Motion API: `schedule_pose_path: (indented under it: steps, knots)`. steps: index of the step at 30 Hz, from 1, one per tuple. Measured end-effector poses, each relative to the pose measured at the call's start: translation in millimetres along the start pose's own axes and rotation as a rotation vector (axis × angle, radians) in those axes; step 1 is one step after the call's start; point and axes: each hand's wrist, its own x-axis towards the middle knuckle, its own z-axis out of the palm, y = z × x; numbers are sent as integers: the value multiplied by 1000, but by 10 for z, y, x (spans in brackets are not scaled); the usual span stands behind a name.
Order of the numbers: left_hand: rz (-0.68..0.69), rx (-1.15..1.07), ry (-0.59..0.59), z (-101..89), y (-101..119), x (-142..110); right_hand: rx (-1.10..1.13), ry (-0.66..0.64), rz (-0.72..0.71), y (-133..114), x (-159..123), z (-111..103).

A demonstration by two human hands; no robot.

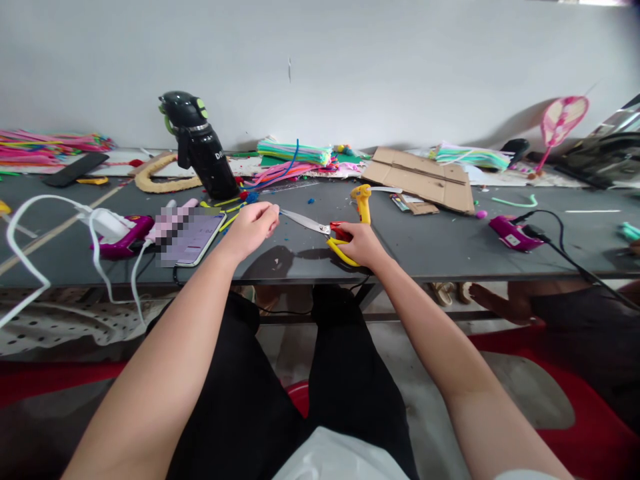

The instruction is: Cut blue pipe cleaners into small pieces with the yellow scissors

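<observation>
My right hand (364, 244) is wrapped round the yellow and red handles of a pair of scissors (307, 222). The blades look nearly together and point left, their tips close to my left hand (256, 225). That hand is closed in a pinch above the table; whatever its fingers hold is too small or hidden to name. Just behind the scissors stands a yellow glue gun (364, 203) with a whitish stick at its rear. Small blue fuzzy bits (253, 197) and yellow pipe cleaner pieces (231, 205) lie behind my left hand.
A black bottle (206, 150) stands at back left, near a phone (196, 239) and a purple power block (123, 237) with white cables. Flat cardboard (423, 179) and pipe cleaner bundles (295, 151) line the wall. Another purple block (515, 233) sits right. People sit on both sides.
</observation>
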Motion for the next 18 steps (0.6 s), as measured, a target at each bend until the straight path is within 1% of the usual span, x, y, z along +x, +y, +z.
schedule_pose_path:
  steps: [6,11,15,18]
  knots:
    - [-11,12,-1,-1,-15,8,-12,1,-8,17,1,8]
    - [0,3,6,-6,-34,14,-14,26,15,22,-4,19]
    - [4,-3,20,-3,-19,10,28,70,59,33,-9,6]
    - [8,6,28,-3,-24,11,63,50,39,39,-10,-3]
